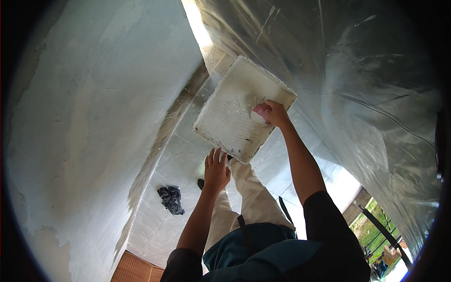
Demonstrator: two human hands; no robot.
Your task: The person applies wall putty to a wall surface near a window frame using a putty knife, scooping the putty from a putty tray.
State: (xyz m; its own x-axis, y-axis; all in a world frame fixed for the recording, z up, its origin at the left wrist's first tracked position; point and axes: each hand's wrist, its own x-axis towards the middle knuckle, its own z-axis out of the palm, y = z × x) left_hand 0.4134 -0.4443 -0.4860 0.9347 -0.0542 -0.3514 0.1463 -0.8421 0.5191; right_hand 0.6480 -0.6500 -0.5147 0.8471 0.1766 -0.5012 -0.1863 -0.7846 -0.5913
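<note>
A pink sponge (261, 112), whitened with paint along its lower side, is pinched in my right hand (277, 114) over the right half of a paint tray. The rectangular tray (217, 103) has a ribbed slope coated in white paint and a crusted rim. My left hand (218, 171) lies by the tray's near left edge with its fingers stretched out and slightly apart. Whether its fingertips touch the rim I cannot tell. What supports the tray is hidden beneath it.
A pale, patchy wall (94, 117) rises at the left. Clear plastic sheeting (357, 94) hangs along the right. On the tiled floor (171, 162) lies a crumpled black plastic bag (171, 199). A woven brown panel (136, 269) shows at bottom left, and a dark railing (383, 230) at lower right.
</note>
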